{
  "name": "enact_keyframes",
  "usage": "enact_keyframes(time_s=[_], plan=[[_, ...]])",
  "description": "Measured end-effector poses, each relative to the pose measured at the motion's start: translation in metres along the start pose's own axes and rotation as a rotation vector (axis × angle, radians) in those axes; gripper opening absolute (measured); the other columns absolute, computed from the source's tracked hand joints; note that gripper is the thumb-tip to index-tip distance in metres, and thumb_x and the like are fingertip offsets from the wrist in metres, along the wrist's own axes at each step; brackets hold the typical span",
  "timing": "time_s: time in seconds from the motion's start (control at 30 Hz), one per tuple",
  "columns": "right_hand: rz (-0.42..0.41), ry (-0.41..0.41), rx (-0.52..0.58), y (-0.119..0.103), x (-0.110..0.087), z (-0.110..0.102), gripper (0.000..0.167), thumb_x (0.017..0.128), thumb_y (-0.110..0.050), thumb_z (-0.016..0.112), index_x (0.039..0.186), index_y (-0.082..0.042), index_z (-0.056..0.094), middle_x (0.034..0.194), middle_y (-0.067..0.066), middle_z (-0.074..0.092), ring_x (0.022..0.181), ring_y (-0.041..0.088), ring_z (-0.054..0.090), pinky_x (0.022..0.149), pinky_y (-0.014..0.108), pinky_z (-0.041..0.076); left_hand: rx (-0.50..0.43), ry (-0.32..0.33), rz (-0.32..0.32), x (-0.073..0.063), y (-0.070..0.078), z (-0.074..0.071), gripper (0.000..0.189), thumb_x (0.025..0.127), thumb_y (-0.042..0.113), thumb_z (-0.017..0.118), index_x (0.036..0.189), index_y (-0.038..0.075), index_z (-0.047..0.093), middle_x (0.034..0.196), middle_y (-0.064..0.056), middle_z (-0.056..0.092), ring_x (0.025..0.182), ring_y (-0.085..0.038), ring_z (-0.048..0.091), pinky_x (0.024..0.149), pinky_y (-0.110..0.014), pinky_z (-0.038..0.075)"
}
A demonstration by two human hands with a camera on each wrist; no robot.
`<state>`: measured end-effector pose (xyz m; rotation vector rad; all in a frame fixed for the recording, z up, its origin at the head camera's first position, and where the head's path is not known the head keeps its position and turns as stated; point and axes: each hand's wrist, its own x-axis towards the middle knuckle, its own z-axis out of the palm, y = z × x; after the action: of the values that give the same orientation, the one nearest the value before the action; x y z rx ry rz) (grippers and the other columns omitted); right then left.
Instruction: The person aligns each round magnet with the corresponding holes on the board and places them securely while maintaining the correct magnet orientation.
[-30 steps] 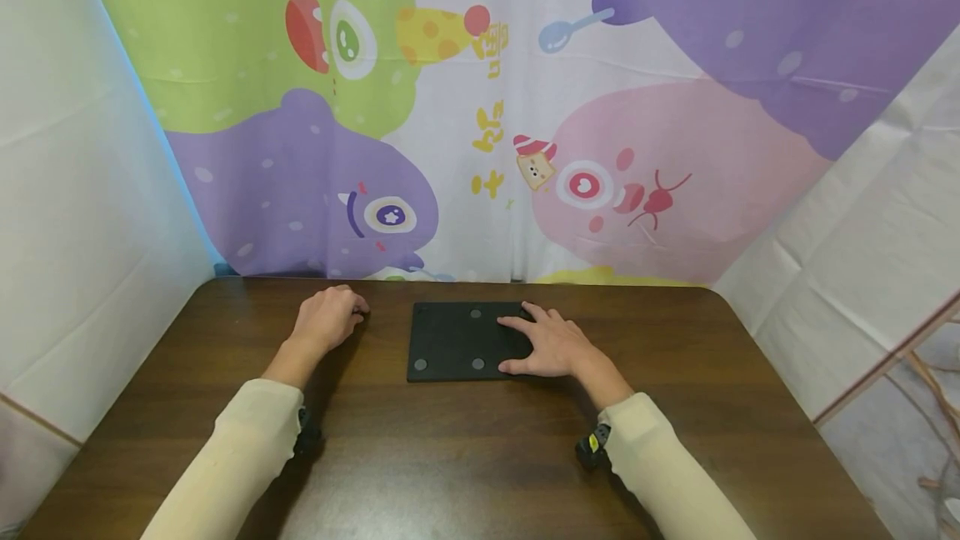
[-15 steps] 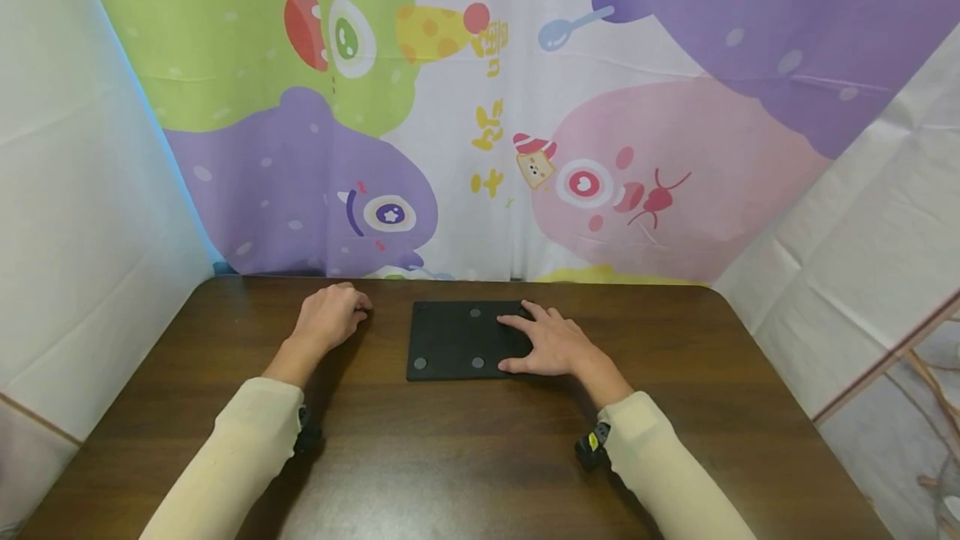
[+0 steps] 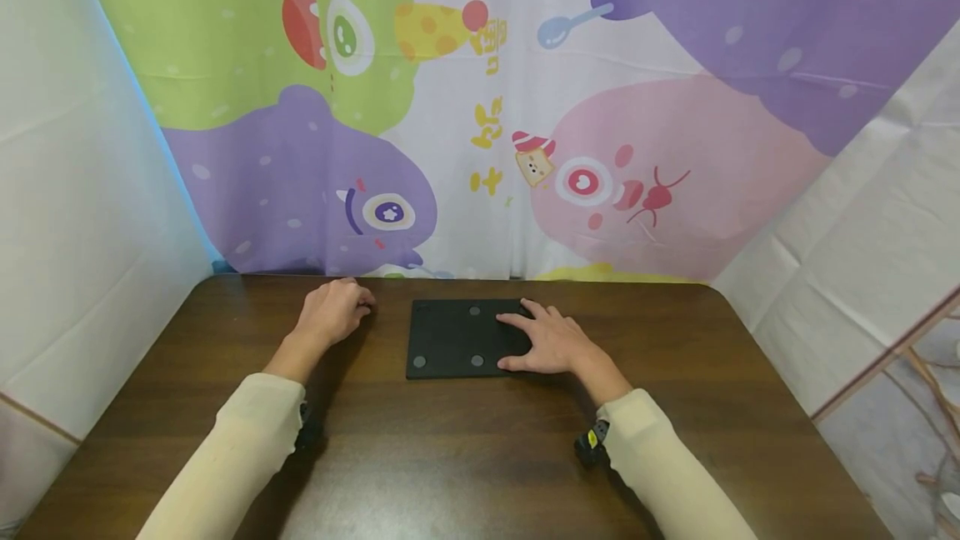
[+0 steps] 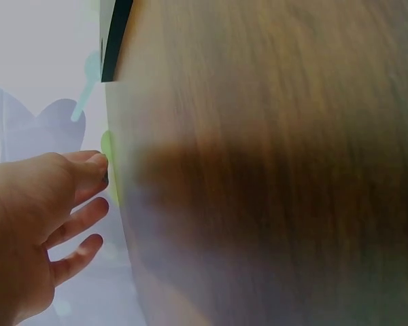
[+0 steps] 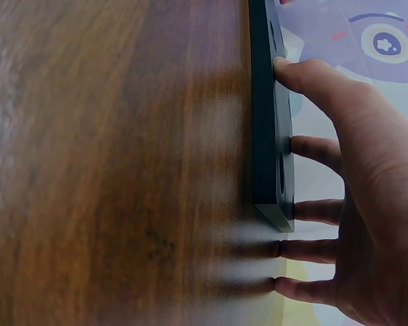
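A flat black rectangular plate [image 3: 450, 338] with round grey discs lies on the table, in the middle of the head view. My right hand [image 3: 551, 342] rests on its right end, fingers spread. In the right wrist view the thumb and two fingers touch the plate's upper face [image 5: 283, 115], while the other two fingers reach the table beyond its end. To the left of the plate, apart from it, my left hand [image 3: 332, 312] is raised over the table. Its thumb and forefinger pinch a small dark piece [image 4: 105, 178], mostly hidden and too small to identify.
The brown wooden table [image 3: 465, 457] has rounded far corners. Behind it hangs a curtain [image 3: 480, 107] printed with cartoon figures. White fabric walls stand at left and right, and cables [image 3: 930, 390] show beyond the right one.
My left hand has shifted very slightly to the right and away from me. The right hand and the plate stay where they were.
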<state>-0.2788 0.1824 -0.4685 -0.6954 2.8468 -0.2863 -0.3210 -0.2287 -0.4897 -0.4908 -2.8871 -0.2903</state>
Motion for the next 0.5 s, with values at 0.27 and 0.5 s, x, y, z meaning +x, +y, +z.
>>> enact_keyframes(time_s=[0.27,0.5], plan=[[0.006,-0.003,0.006,0.0,0.0,0.0,0.088,0.098,-0.069,0.075,0.173,-0.032,0.047,0.186,0.021,0.031,0.158,0.053,0.047,0.117,0.074,0.049,-0.004,-0.034,-0.019,-0.006,0.029,-0.023,0.015,0.102,0.011,0.08,0.115,0.013,0.089,0.114,-0.015,0.083,0.11,-0.044,0.08,0.089,-0.06,0.067],[0.003,0.0,0.01,-0.001,-0.001,-0.001,0.088,0.097,-0.069,0.075,0.172,-0.032,0.048,0.185,0.022,0.031,0.158,0.053,0.047,0.117,0.075,0.049,-0.022,-0.036,-0.005,-0.001,0.034,-0.023,0.015,0.102,0.011,0.081,0.114,0.015,0.09,0.118,-0.013,0.085,0.113,-0.043,0.081,0.09,-0.06,0.067]])
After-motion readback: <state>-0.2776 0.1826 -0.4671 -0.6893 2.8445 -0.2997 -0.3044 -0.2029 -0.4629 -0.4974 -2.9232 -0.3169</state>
